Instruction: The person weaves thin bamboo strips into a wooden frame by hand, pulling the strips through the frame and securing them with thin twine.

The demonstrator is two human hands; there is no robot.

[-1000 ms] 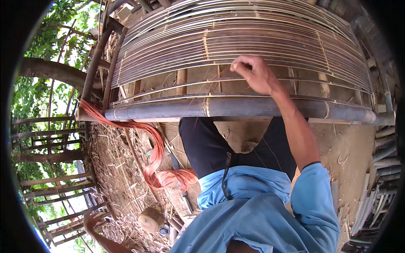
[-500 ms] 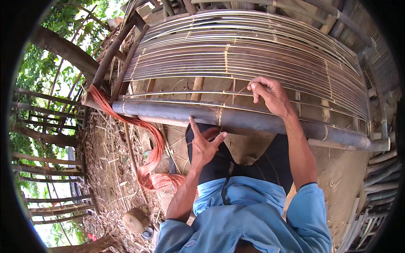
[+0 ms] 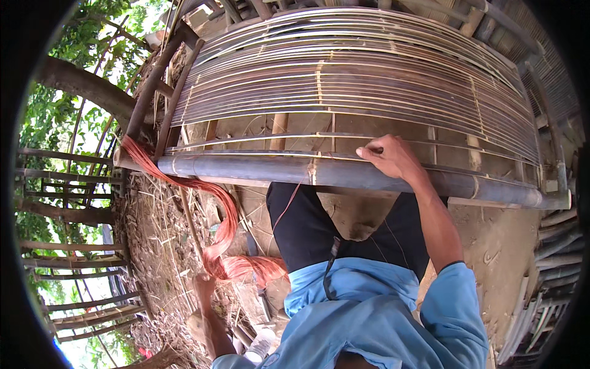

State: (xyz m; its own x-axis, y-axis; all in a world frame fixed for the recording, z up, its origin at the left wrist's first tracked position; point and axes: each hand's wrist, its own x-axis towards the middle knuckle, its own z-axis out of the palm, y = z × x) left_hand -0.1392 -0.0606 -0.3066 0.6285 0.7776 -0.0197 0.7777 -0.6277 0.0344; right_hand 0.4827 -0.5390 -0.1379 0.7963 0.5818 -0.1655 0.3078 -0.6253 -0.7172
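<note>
My right hand [image 3: 392, 158] is closed in a pinch, thumb and fingertips together, just above the thick dark bamboo pole [image 3: 246, 169] at the front of a slatted bamboo panel [image 3: 375, 80]. What the pinch holds is too small to make out. A thin reddish strand [image 3: 294, 200] hangs over the pole and down across my left thigh. At lower left, my left hand [image 3: 204, 288] is low beside the bundle of red-orange fibre strands [image 3: 228, 224]; its fingers are small and indistinct. One narrow bamboo strip [image 3: 246, 139] lies between the pole and the panel's slats.
The fibre bundle drapes from the wooden frame post [image 3: 150, 92] at left. A cut log piece [image 3: 195, 326] stands near my left forearm. Dry leaf litter [image 3: 153, 240] covers the ground at left; stacked poles [image 3: 556, 252] line the right side.
My left hand has left the pole and dropped down and left to the fibre bundle. My right hand has come lower, nearer the pole. A strand now shows across my left thigh.
</note>
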